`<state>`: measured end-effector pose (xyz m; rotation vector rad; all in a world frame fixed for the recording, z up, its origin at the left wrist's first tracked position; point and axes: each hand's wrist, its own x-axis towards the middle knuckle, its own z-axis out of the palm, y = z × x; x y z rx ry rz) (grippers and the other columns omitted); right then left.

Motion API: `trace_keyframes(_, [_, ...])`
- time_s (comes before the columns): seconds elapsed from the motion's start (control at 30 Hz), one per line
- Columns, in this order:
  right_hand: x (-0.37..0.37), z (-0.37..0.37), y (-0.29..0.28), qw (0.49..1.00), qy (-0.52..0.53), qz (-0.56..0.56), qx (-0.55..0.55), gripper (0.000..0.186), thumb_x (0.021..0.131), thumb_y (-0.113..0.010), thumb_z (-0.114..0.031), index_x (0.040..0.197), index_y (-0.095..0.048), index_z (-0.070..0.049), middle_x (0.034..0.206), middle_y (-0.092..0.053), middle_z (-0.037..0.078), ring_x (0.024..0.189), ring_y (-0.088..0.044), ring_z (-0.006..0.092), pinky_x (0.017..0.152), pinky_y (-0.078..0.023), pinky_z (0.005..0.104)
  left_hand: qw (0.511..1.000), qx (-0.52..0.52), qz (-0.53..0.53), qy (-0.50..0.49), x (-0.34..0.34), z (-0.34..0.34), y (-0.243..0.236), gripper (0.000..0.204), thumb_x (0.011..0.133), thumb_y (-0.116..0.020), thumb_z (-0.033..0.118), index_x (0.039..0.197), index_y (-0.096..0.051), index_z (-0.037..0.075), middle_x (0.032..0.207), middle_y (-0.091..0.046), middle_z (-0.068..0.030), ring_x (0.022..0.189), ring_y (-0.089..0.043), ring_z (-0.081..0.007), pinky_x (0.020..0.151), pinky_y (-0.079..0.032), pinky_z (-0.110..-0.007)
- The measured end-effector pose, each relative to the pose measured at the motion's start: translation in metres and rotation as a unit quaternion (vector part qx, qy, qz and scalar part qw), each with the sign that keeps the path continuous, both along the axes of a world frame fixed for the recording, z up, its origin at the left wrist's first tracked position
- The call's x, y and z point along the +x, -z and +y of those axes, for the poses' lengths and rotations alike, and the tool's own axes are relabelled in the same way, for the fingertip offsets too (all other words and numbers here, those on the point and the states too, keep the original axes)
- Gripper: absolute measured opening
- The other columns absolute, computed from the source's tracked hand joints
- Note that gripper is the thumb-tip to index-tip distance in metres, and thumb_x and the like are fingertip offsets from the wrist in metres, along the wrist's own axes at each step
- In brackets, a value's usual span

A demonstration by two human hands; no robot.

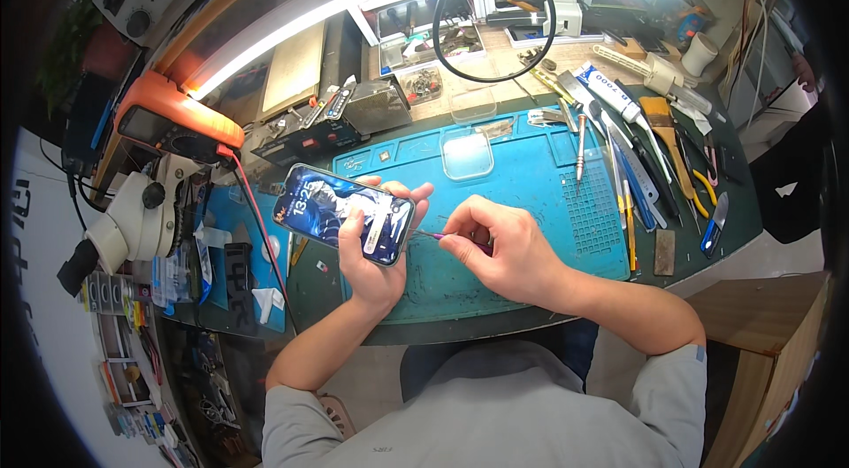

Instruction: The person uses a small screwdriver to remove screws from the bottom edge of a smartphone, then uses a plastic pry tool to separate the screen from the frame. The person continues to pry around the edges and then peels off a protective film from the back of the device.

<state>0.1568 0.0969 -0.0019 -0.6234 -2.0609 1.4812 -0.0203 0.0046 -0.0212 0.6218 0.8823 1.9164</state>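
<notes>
My left hand [371, 266] is closed around a smartphone [334, 210], thumb on its front and fingers behind it. The phone's screen is lit and faces up, its body slanting down toward the right. In my right hand [513, 254] I pinch a slim screwdriver-like tool [439, 236] with a purple shaft. Its thin tip points left at the phone's lower right end. Whether the tip touches the phone I cannot tell. Both hands are above the blue repair mat [495, 291].
Tweezers, brushes, a white glue tube [610, 95], a blue knife [715, 225] and yellow pliers [705, 194] lie at right. A clear tray [467, 155] sits on the mat. An orange multimeter [177, 118] and microscope [133, 220] stand left. A black cable loop [439, 34] hangs above.
</notes>
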Motion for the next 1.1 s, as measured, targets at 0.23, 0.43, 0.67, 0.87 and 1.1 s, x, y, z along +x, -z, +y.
trace_keyframes(0.23, [0.001, 0.003, -0.002, 0.998, -0.009, -0.041, -0.056, 0.021, 0.094, -0.073, -0.022, 0.098, -0.065, -0.003, 0.082, -0.070, 0.011, 0.072, -0.068, 0.0205, 0.064, -0.053, 0.0354, 1.000, 0.000, -0.006, -0.002, 0.002, 0.001, -0.004, 0.043, 0.102, -0.044, 0.033, 0.135, -0.042, 0.005, 0.118, -0.058, -0.0163, 0.127, -0.058, -0.0420, 0.106, -0.054, -0.045])
trace_keyframes(0.43, [0.001, 0.006, -0.001, 0.994, -0.035, -0.076, -0.071, 0.024, 0.093, -0.075, -0.023, 0.099, -0.065, -0.003, 0.082, -0.068, 0.010, 0.071, -0.067, 0.0200, 0.064, -0.052, 0.0355, 1.000, -0.002, 0.003, -0.002, 0.003, 0.001, -0.004, 0.043, 0.103, -0.044, 0.034, 0.135, -0.042, 0.005, 0.118, -0.059, -0.0163, 0.127, -0.058, -0.0421, 0.106, -0.054, -0.045])
trace_keyframes(0.67, [-0.002, 0.002, 0.003, 0.999, 0.012, 0.002, 0.047, 0.024, 0.099, -0.067, -0.026, 0.094, -0.066, -0.002, 0.075, -0.068, 0.009, 0.068, -0.067, 0.0208, 0.063, -0.052, 0.0368, 1.000, 0.006, 0.005, 0.003, 0.001, 0.002, -0.003, 0.045, 0.105, -0.043, 0.037, 0.136, -0.042, 0.004, 0.118, -0.059, -0.0166, 0.127, -0.058, -0.0421, 0.105, -0.054, -0.045])
trace_keyframes(0.87, [-0.001, 0.002, 0.006, 1.000, 0.014, -0.005, -0.015, 0.029, 0.099, -0.067, -0.030, 0.094, -0.068, -0.002, 0.079, -0.070, 0.011, 0.067, -0.067, 0.0218, 0.062, -0.051, 0.0378, 1.000, 0.007, 0.009, 0.000, 0.001, 0.002, -0.002, 0.046, 0.107, -0.043, 0.040, 0.136, -0.041, 0.004, 0.118, -0.059, -0.0165, 0.127, -0.058, -0.0420, 0.106, -0.054, -0.045])
trace_keyframes(1.1, [0.002, 0.012, 0.004, 0.985, -0.051, -0.103, -0.125, 0.032, 0.095, -0.071, -0.033, 0.101, -0.069, -0.002, 0.088, -0.072, 0.012, 0.070, -0.067, 0.0222, 0.066, -0.053, 0.0368, 1.000, 0.009, 0.008, 0.005, 0.003, 0.002, -0.003, 0.049, 0.107, -0.043, 0.043, 0.137, -0.040, 0.004, 0.119, -0.060, -0.0164, 0.128, -0.058, -0.0421, 0.106, -0.054, -0.045])
